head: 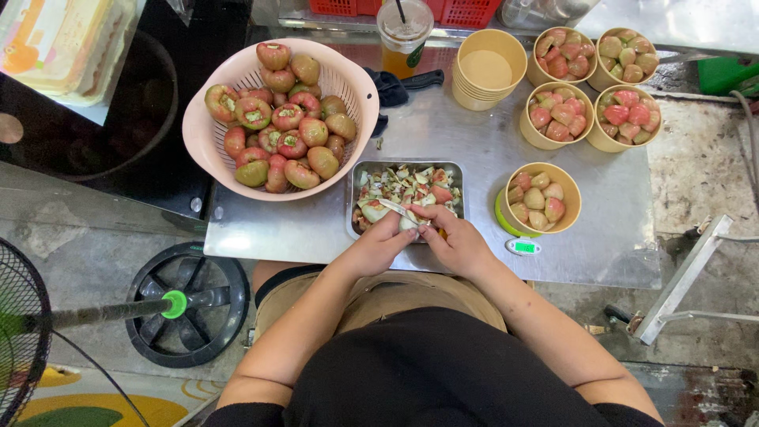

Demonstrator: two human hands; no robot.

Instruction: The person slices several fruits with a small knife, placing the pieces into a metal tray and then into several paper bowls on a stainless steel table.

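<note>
Steel knife blade [398, 210] lies across the closed left hand [378, 245], its tip pointing away to the left; the right hand [457, 241] is curled just beside it, fingers closed on a small piece of fruit [423, 225] that is mostly hidden. Directly under both hands sits the metal tray [457, 170] of scraps; the pink colander [202, 130] of whole fruit stands beyond the left hand, and the filled paper cup [571, 202] on the scale [522, 246] is just beside the right hand.

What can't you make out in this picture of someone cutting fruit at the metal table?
- Head view: the piece between the left hand and right hand is hidden by the fingers.
- The knife handle is covered by the left hand.
- The scale display is too small to read.
- The red crates are cut off by the top edge.
</note>
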